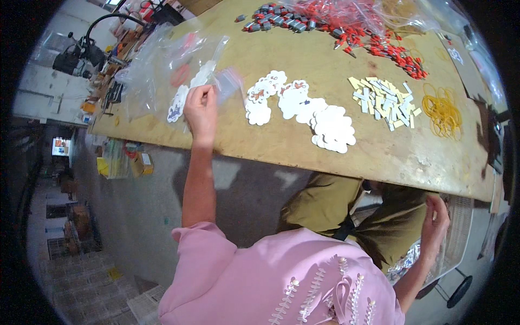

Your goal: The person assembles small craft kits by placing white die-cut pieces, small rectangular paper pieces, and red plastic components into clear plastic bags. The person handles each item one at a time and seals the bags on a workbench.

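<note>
My left hand (201,115) is at the table's left side, its thumb and fingers pinched together among white scalloped cards (175,107) and small clear bags (227,85). Whatever lies between the fingertips is too small to make out. Beyond the table's front edge at the right, my right hand (435,221) hangs above a light plastic basket (459,230). Its fingers are loosely bent, with a gap at the thumb and nothing visible in them. Silvery packets (406,261) lie in the basket, partly hidden by my arm.
More scalloped cards (331,129) lie mid-table. To their right are a pile of pale yellow and grey strips (383,102) and yellow rubber bands (444,111). Small grey motors (281,19) and red-ended parts (392,54) spread along the back. A large clear bag (157,76) covers the left.
</note>
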`<state>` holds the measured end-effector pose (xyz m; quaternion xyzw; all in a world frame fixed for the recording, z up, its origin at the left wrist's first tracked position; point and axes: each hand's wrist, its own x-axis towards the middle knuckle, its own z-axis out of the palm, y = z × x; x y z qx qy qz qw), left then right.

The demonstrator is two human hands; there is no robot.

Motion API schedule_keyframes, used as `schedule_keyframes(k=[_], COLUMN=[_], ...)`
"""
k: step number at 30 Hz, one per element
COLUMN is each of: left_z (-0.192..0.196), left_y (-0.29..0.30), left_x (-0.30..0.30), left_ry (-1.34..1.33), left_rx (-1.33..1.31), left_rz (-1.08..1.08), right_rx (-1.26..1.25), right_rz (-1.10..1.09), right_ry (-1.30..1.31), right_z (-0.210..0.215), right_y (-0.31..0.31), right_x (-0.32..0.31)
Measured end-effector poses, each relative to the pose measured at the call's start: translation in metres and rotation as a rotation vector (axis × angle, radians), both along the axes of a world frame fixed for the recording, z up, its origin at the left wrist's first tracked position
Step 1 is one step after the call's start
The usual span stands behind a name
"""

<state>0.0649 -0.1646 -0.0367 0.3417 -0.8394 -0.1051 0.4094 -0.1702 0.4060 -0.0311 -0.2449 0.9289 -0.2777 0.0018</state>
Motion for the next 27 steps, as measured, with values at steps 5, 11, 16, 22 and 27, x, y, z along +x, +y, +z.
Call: schedule_keyframes(k=[5, 11, 16, 22, 27], left_z=[0.035, 0.059, 0.035, 0.053, 0.043], left_y=[0.115, 0.224, 0.249, 0.271, 0.296], left_x=[-0.051, -0.078, -0.101, -0.132, -0.120], left_ry=[-0.022, -0.049, -0.003, -0.010, -0.074], left_rx=[-0.319, -0.310, -0.270, -0.223, 0.410], left_rz=[-0.415, -0.950, -1.107, -1.237, -1.230], right_rx=[-0.432, -0.616, -0.628, -0.785, -0.976], right_rz=[0.145, 0.302, 0.301, 0.442, 0.273], right_ry=[-0.451, -0.813, -0.750, -0.923, -0.793], right_z=[0.031, 0.060, 0.041, 0.025, 0.023], right_y=[-0.071, -0.130, -0.094, -0.076, -0.068], right_x=[0.045, 0.049, 0.043, 0.051, 0.053])
